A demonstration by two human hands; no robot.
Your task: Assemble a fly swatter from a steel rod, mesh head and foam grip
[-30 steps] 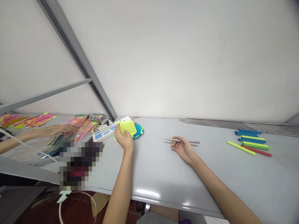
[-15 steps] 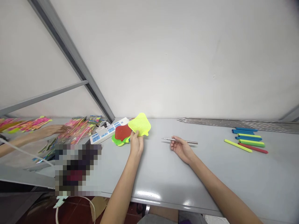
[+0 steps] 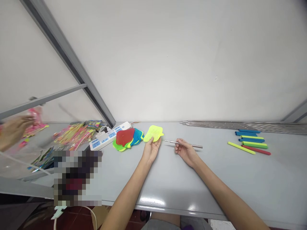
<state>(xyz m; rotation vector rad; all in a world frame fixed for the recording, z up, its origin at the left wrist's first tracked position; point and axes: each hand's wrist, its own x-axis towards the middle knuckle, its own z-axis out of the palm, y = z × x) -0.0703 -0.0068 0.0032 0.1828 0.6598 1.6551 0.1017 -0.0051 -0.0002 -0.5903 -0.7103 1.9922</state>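
White power strip [image 3: 111,136] near grey frame [image 3: 63,49]; probably cardboard [image 3: 101,213] below

Paddle [image 3: 153,132] — neon yellow, hole-dotted

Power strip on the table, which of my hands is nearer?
Left. Your left hand is to the right of the power strip, holding a yellow mesh piece; your right hand is farther right, holding a metal rod.

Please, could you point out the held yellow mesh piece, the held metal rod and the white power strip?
Held yellow mesh piece [image 3: 153,133], head view: middle of its perforated face.
Held metal rod [image 3: 197,146], head view: bare shaft near one end.
White power strip [image 3: 111,134], head view: its socket face.
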